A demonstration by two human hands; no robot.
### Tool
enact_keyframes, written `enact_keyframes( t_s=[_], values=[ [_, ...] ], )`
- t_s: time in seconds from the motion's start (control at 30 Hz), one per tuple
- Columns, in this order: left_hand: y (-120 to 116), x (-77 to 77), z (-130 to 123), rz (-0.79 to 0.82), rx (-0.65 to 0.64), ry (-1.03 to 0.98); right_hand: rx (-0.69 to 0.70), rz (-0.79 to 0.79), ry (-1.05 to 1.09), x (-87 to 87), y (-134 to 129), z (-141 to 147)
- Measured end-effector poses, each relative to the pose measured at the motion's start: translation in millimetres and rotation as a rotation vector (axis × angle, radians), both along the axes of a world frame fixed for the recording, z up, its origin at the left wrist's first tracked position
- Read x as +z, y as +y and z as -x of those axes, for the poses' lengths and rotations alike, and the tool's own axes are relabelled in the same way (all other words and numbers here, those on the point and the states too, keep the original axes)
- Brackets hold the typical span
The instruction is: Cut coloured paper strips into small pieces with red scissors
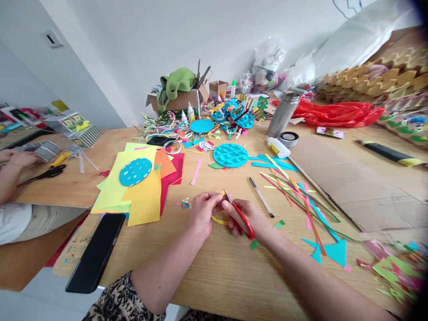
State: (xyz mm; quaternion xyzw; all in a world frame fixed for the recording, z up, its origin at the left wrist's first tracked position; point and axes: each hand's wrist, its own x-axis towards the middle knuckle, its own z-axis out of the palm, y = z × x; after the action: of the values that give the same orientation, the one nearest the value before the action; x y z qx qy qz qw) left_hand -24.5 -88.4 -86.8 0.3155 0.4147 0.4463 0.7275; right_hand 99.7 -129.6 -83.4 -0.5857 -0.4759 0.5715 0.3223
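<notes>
My right hand (pixel 245 214) grips a pair of red-handled scissors (pixel 243 218), their blades pointing up and left toward my other hand. Pinched in my left hand (pixel 203 211) is a narrow yellow paper strip (pixel 220 220), which curls below the fingers; its upper end meets the scissor blades. A pen (pixel 261 197) lies just beyond my right hand. Small paper bits (pixel 186 203) are heaped left of my left hand. Farther back rests a blue disc with raised bumps (pixel 230 155). Green paper scraps (pixel 254 244) are scattered by my right wrist.
Coloured sheets (pixel 143 200) with a blue patterned oval (pixel 135 172) lie left, above a black phone (pixel 96 254). Paper strips (pixel 307 200) and cardboard (pixel 361 178) fill the right, near a steel flask (pixel 283 114) and glue bottle (pixel 278 147). Another person's hand (pixel 20 158) is far left.
</notes>
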Motion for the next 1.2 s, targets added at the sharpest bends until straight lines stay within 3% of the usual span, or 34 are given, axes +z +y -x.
enact_keyframes(
  t_s=[0.67,1.2],
  values=[
    [-4.0,-5.5,-4.7,0.000,0.041,-0.038,-0.028,0.017,-0.001,-5.5,0.8,1.4],
    [-6.8,0.3,-6.9,0.002,0.063,-0.018,-0.043,0.014,0.015,-9.4,0.5,2.4]
  ],
)
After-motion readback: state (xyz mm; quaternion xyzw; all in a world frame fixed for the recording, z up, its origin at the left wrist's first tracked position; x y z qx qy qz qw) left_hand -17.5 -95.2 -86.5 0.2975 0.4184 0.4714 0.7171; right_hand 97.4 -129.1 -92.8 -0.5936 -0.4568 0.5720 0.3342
